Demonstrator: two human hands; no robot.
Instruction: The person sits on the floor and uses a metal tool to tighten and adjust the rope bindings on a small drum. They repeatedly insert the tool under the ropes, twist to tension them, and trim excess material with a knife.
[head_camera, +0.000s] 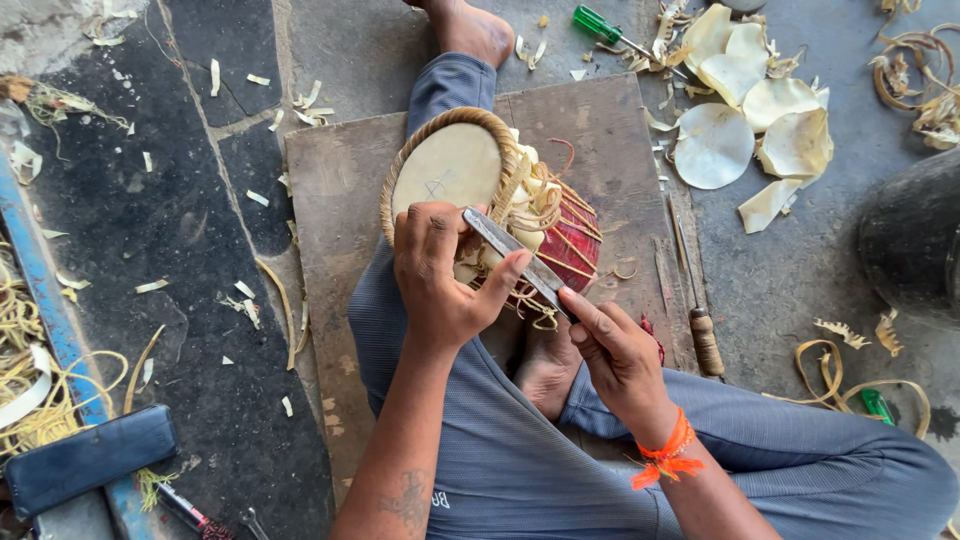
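I look down at a small hand drum (480, 190) lying on its side in the lap of a seated person, wedged between the knees and against a bare foot (545, 365). My left hand (440, 275) grips the drum at the near edge of its pale skin head, thumb pressed against a flat metal blade (520, 260). My right hand (620, 355) is closed around the lower end of that blade, which slants up and to the left across the drum's rim — so both hands are clamped, one on the drum, one on the tool.

The drum has a round cream skin with a faint pencilled cross, a braided straw-coloured hoop around it, and a dark red body laced with tan hide straps; loose strap curls bunch at the rim.

Under the legs lies a worn wooden board (330, 200) on a dark stone floor (180, 250) littered with hide shavings. Upper right, a pile of round pale hide discs (740, 110) and a green-handled screwdriver (600, 25). An awl with a wrapped handle (700, 325) rests on the board's right edge.
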